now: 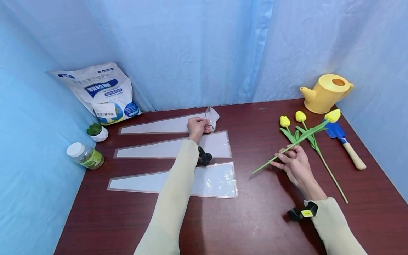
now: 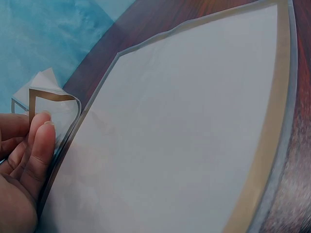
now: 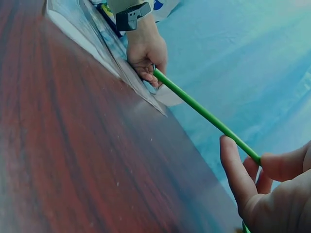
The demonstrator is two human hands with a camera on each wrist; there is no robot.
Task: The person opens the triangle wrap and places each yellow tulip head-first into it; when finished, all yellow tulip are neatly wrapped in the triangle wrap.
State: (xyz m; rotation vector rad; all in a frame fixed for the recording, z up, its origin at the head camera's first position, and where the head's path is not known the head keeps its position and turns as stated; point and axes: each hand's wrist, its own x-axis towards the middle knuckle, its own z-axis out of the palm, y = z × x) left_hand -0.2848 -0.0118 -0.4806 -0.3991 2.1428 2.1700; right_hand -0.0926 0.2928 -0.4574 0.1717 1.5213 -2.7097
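My left hand pinches the wide end of the farthest tapered flower sleeve, whose lip is raised and bent off the table. The left wrist view shows the fingers on its brown-edged corner. Nearer me lie a middle sleeve and a front sleeve, both flat with white middles. My right hand pinches the green stem of a yellow tulip, held slanting above the table with its bloom to the upper right. Two other yellow tulips lie beneath it.
On the right are a yellow watering can and a blue trowel with a wooden handle. Left stand a fertilizer bag, a small potted succulent and a white-capped jar. Blue curtains border the dark table.
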